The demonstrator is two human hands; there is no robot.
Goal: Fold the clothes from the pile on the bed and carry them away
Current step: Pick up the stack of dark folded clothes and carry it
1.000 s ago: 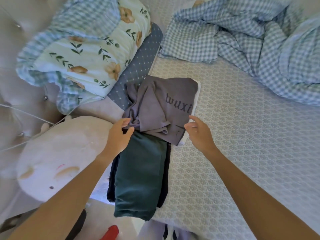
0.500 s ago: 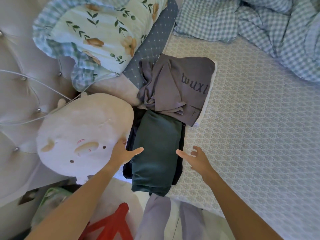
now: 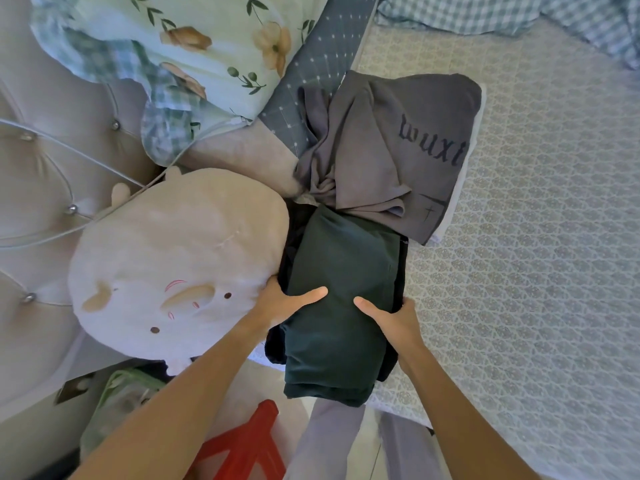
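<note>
Both hands clasp the folded dark green cloth stack (image 3: 341, 306) at the bed's near edge, left hand (image 3: 284, 303) and right hand (image 3: 391, 318) on opposite flanks, thumbs on top, its long axis running straight away toward the grey lettered shirt (image 3: 398, 150).

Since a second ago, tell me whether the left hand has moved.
Yes. The left hand left the grey printed shirt and came toward the person, gripping the folded dark green garment.

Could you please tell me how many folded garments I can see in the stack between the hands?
2: a dark green garment on top, gripped by the left hand and right hand, and a black one beneath it. More may be hidden underneath.
</note>
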